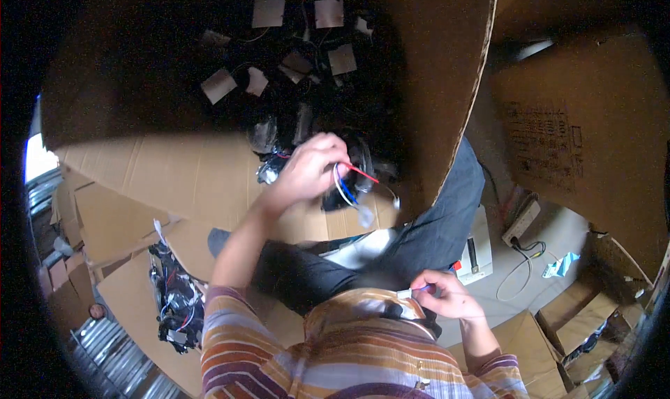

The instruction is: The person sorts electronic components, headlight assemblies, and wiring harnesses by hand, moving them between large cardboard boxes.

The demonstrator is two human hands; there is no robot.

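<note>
Head view: coloured wires (pixel 346 190) trail rightward from the gripping left hand (pixel 314 167); the right hand (pixel 448 298) pinches a purple piece (pixel 429 288).

The interior of the large carton (pixel 447 57) lies in deep shadow; dark items (pixel 305 123) beneath the pale squares (pixel 269 12) cannot be told apart. The left hand (pixel 310 169) conceals the upper ends of the wires (pixel 349 191); the clear end piece (pixel 365 216) is blurred. Fingers of the right hand (pixel 450 299) cover part of a purple wire (pixel 429 288); the adjacent white piece (pixel 404 294) is too small to identify. Printing (pixel 548 144) at right is illegible. The lower edge cuts off the striped shirt (pixel 363 357).
</note>
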